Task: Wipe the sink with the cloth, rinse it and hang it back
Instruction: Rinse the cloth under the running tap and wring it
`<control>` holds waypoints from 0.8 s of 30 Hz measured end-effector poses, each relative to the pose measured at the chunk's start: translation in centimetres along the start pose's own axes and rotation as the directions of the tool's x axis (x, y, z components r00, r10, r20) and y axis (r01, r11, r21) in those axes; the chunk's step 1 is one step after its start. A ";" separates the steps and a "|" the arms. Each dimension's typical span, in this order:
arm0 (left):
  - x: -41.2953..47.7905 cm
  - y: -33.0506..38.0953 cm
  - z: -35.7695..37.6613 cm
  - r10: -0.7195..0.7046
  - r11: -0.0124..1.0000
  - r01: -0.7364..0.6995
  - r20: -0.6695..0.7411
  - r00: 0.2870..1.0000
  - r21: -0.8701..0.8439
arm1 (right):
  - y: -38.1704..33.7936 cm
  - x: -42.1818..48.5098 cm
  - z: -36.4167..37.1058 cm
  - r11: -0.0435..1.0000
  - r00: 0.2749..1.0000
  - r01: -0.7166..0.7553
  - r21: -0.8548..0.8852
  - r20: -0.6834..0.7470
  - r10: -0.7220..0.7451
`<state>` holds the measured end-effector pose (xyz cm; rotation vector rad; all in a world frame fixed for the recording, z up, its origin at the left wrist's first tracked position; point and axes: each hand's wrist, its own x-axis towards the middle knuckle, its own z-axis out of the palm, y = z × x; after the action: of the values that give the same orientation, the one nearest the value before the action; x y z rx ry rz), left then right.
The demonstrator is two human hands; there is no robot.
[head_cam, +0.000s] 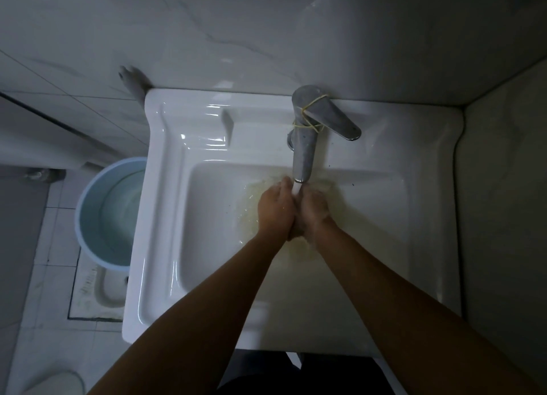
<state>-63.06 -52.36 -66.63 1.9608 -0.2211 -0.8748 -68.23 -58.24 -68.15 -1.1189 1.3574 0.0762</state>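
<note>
Two bare forearms reach over the near rim of the white sink (165, 187), whose basin runs left to right. The left hand (275, 211) and right hand (315, 209) press side by side under the water stream (297, 187), fingers pointing away. Whether they grip a cloth cannot be told. Yellowish water spreads around them. The tap (303, 146), bound with a yellow rubber band (307, 124), points its spout toward the person. A blurred grey shape (134, 82) hangs at the far-left corner.
</note>
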 end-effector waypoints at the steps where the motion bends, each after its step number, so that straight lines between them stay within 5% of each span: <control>1: -0.1 0.1 0.1 -0.035 0.999 0.035 0.001 0.999 -0.037 | 0.2 0.4 0.0 0.999 1.000 -0.011 0.033 -0.015 0.012; 5: 0.7 0.2 -0.6 -0.231 0.953 0.245 0.098 0.968 -0.175 | -0.6 0.2 -1.1 0.988 0.996 -0.089 0.129 -0.013 0.092; 8: 1.7 -0.4 -2.2 -0.280 0.947 0.301 0.166 0.945 -0.112 | -0.3 0.3 -2.7 0.955 0.996 -0.089 0.281 0.034 0.083; 15: 1.1 -0.5 -3.2 -0.408 0.786 0.560 0.458 0.789 -0.264 | 0.6 -1.8 -3.8 0.964 0.962 0.246 0.099 0.093 -0.255; 20: 0.7 -1.0 -2.7 -0.357 0.862 0.410 0.217 0.909 -0.300 | 2.0 -1.9 -4.0 0.948 0.955 0.292 0.129 -0.083 -0.283; 24: 0.4 -0.4 -3.5 -0.363 0.799 0.452 0.282 0.888 -0.395 | 1.8 -1.5 -3.5 0.980 1.000 -0.011 0.201 0.019 0.008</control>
<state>-60.59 -49.95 -66.08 1.4978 0.2965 -1.2744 -72.32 -58.80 -67.41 -0.9400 1.3228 -0.0429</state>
